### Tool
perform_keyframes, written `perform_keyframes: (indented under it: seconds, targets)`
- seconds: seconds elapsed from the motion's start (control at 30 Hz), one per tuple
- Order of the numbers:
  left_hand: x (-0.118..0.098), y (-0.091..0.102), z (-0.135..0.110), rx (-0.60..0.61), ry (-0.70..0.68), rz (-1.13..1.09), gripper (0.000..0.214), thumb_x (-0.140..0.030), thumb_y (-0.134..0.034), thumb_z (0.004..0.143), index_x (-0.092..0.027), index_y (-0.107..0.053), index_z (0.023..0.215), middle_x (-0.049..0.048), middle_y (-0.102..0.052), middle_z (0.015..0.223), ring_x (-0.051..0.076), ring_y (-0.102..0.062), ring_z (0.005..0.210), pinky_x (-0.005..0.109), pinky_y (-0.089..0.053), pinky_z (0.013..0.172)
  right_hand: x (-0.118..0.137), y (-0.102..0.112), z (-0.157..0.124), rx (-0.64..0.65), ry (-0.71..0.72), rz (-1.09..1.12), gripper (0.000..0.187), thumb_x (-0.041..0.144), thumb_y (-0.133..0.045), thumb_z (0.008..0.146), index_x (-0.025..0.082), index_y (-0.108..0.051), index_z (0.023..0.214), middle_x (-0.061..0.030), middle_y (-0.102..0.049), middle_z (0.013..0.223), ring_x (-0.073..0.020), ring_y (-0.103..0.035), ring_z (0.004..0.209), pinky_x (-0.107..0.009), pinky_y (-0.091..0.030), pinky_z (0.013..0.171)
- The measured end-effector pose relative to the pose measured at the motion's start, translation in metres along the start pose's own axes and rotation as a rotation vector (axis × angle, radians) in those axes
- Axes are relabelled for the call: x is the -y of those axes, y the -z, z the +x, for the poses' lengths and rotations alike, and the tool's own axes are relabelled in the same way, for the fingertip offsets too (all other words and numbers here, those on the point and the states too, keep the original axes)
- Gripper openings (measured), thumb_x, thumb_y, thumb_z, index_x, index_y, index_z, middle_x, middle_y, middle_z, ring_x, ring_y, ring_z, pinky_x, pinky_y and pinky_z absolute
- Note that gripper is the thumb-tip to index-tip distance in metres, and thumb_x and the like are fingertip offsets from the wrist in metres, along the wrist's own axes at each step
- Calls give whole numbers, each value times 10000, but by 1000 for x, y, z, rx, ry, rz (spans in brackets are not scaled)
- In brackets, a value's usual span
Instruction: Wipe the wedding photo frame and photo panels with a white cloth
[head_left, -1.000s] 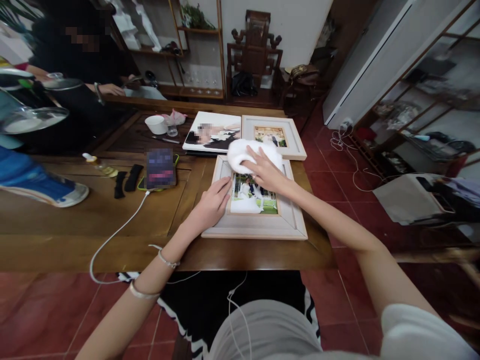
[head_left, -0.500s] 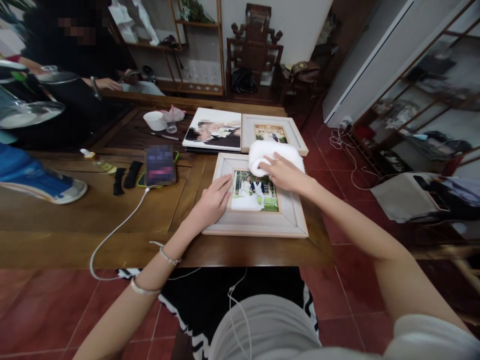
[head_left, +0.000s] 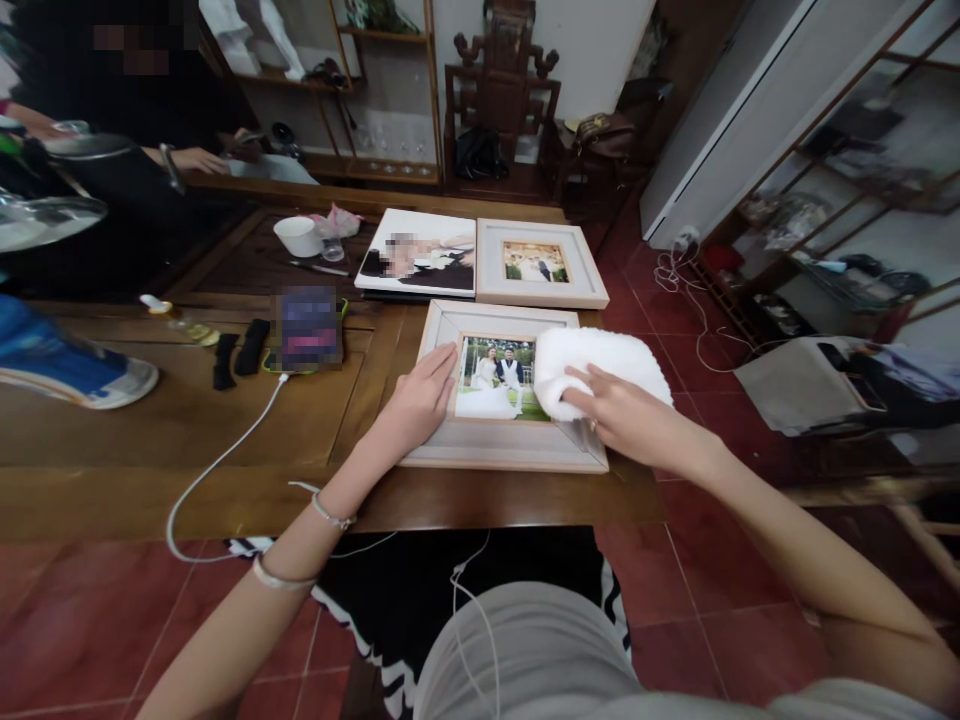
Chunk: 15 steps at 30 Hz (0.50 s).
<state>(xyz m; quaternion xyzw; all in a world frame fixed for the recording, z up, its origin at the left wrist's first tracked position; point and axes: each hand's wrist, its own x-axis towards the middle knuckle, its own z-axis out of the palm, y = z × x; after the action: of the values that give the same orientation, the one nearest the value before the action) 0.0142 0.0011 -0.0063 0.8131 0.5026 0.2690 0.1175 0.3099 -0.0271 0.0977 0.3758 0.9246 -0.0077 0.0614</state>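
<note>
A pale picture frame (head_left: pixel 495 445) with a wedding photo lies flat near the table's front edge. My left hand (head_left: pixel 420 400) rests on its left side, fingers stretched out along the border beside the photo. In my right hand (head_left: pixel 626 415) is a fluffy white cloth (head_left: pixel 600 355), folded and pressed on the right border of the frame; part of it hangs past the frame's right edge. The cloth covers that border. Just behind lie a second pale picture frame (head_left: pixel 592 275) and a white-covered photo album (head_left: pixel 375 265), side by side.
On the table's left are a phone (head_left: pixel 307 325) on a white charging cable (head_left: pixel 225 455), black straps (head_left: pixel 251 345), a small bottle (head_left: pixel 187 322), a white cup (head_left: pixel 296 237) and a blue-and-white shoe-like object (head_left: pixel 82 355). Across the table sits another person (head_left: pixel 112 80). A carved chair (head_left: pixel 502 80) stands behind.
My right hand and the white cloth have moved from the frame's top edge down and right to its right border. The second frame's photo is uncovered. My left hand stays in place.
</note>
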Motion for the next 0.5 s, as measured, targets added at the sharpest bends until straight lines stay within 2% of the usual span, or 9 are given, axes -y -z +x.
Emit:
perform_keyframes:
  seconds: [0.13,0.23,0.37,0.5]
  targets:
    - [1,-2,0,-16,-17,-6,468,-269,-327,978,-105,-459,1396,153,-426,1487,260,-391,1382,481,-349,1135,29,4,-37,66,45,94,396,-40,-421,729,149,-577,1040,-209,-479,1408,-324,-481,1297,-494,-472,1010]
    - [2,-4,-1,-37,-4,-29,457,-254,-331,975,-110,-478,1383,148,-451,1470,260,-406,1373,492,-351,1133,40,3,-44,57,38,103,382,-41,-421,732,134,-581,1031,-237,-495,1389,-324,-468,1313,-507,-463,1026]
    - [5,-7,-3,-77,3,-63,441,-218,-327,969,-133,-505,1363,135,-476,1453,253,-422,1363,505,-359,1128,49,-4,-23,1,85,141,345,-14,-470,756,128,-592,1046,-227,-513,1370,-312,-443,1335,-501,-430,1067]
    - [9,-9,-4,-95,-10,-87,440,-205,-332,967,-151,-499,1370,130,-478,1453,249,-427,1359,505,-363,1126,67,-13,17,-62,249,170,327,-1,-501,786,87,-597,1086,-252,-527,1339,-310,-459,1316,-478,-392,1098]
